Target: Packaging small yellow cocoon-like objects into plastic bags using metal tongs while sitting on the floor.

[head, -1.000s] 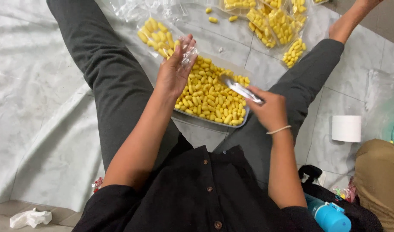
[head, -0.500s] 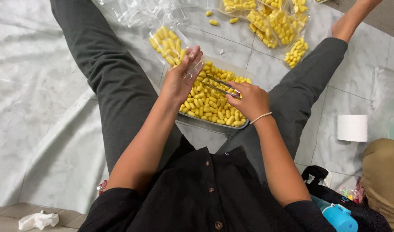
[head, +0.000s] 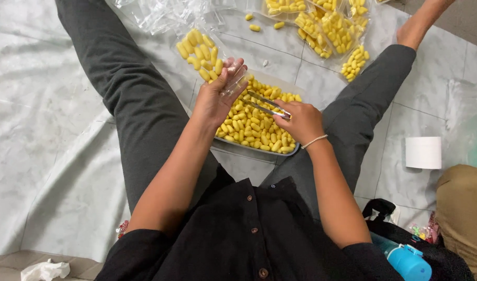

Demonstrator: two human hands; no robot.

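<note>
Compared w/ the earlier views, the right hand [head: 301,122] had moved in from the right edge of the tray [head: 259,148] to over its middle, bringing the metal tongs [head: 264,105] w/ it. The tips of the tongs now pointed toward the left hand [head: 215,99], close to the mouth of the small clear bag [head: 237,78] that this hand held up. The left hand itself had shifted only a little; it stayed at the upper left corner of the tray.

Fingers: the left ones were clenched on the clear bag, thumb side toward the tray. The right ones were closed around the tongs' handles. I cannot tell if a piece sat between the tongs' tips, they were too small to see.

The tray lay on the floor between the person's legs, filled w/ small yellow oblong pieces [head: 254,130]. Up-left of the tray, just beside it, lay a filled bag [head: 199,52] of the same pieces. Further up-right of the tray were more filled bags [head: 327,28] and a few loose pieces. Well to the right of the tray stood a white paper roll [head: 423,152].

As I judge, the move meant the tongs were at the bag's mouth, i.e. one more transfer from tray to bag was in hand.
</note>
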